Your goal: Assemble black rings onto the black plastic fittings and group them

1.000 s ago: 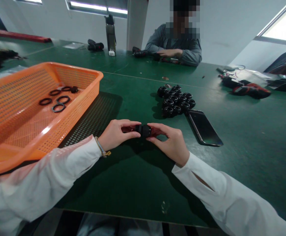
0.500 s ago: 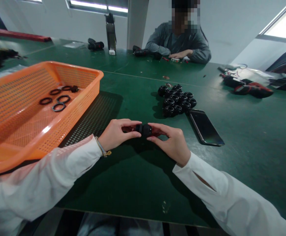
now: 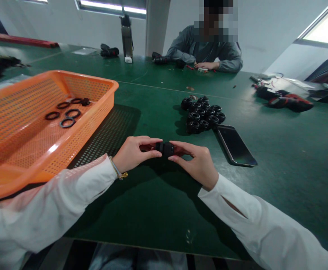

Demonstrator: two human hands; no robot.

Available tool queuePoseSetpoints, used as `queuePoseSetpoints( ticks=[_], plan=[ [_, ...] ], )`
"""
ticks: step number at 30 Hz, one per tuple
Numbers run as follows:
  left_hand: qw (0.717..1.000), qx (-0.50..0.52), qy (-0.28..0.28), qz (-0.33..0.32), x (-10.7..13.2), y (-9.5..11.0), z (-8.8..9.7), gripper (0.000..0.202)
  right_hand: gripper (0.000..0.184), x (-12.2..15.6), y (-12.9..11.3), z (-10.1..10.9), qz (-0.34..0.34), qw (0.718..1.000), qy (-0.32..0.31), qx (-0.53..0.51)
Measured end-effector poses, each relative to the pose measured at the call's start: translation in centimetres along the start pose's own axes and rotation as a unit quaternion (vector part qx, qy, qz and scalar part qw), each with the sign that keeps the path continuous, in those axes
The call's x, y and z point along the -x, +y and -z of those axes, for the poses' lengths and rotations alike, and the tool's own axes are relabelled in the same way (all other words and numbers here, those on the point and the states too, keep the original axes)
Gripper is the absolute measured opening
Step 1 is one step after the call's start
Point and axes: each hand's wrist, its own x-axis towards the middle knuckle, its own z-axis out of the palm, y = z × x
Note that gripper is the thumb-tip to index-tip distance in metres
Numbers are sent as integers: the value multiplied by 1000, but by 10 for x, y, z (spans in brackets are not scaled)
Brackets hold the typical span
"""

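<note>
Both of my hands meet over the green table (image 3: 152, 210) and pinch one small black round fitting (image 3: 165, 148) between their fingertips. My left hand (image 3: 134, 152) grips its left end with thumb and fingers closed. My right hand (image 3: 194, 161) grips its right end the same way. A pile of several similar black fittings (image 3: 202, 114) lies just beyond my hands. To the left stands an orange mesh basket (image 3: 26, 150) with a few black rings (image 3: 67, 122) lying in it.
A dark phone (image 3: 234, 145) lies flat beside the pile. Across the table a person in a grey jacket (image 3: 209, 52) works with small parts. A bottle (image 3: 127, 37) stands at the back, and red and black tools (image 3: 285, 100) lie at the right.
My hands stay together on the fitting with almost no shift. The person across the table has moved their hands and leaned slightly.
</note>
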Motion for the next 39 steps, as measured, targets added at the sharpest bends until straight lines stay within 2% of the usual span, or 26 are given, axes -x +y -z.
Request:
queuePoseSetpoints(
  ticks=[39],
  plan=[
    [1000,-22,-6,-5,1,1,1,40,24,-2,-2,1,-8,1000,-11,13]
  ],
)
